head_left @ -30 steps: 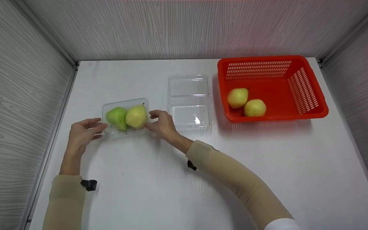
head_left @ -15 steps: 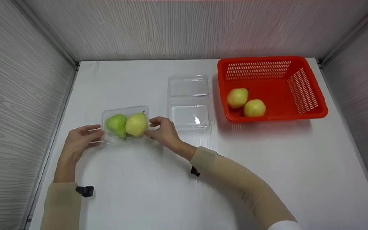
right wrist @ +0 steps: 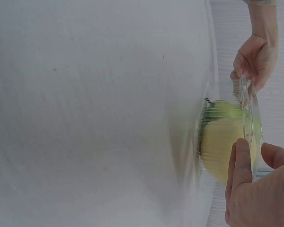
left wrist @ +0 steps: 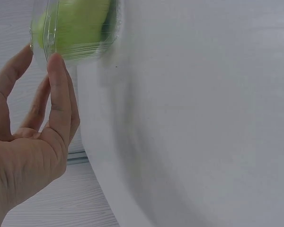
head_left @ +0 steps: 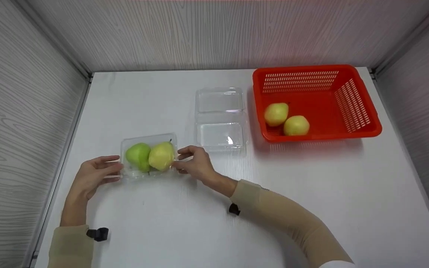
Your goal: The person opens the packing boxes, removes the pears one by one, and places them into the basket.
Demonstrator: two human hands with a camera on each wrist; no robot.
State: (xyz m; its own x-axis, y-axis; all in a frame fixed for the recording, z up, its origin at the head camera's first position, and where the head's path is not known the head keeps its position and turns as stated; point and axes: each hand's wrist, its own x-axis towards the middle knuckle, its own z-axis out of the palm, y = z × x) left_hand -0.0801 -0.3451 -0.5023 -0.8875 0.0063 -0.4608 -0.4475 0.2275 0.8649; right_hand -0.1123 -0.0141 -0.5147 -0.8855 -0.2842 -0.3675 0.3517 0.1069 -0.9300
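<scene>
The left wrist view's top edge crops the clear box (left wrist: 85, 50) — green pear (left wrist: 80, 21) included.

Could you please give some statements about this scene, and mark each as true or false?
1. The red basket holds two yellow fruits. True.
2. The middle container is closed over fruit. False: the middle container lies open, without fruit inside.
3. The left hand and right hand both touch the packed container. True.
4. In the head view, the green fruit lies right of its yellow neighbour. False: the green fruit lies left.
</scene>
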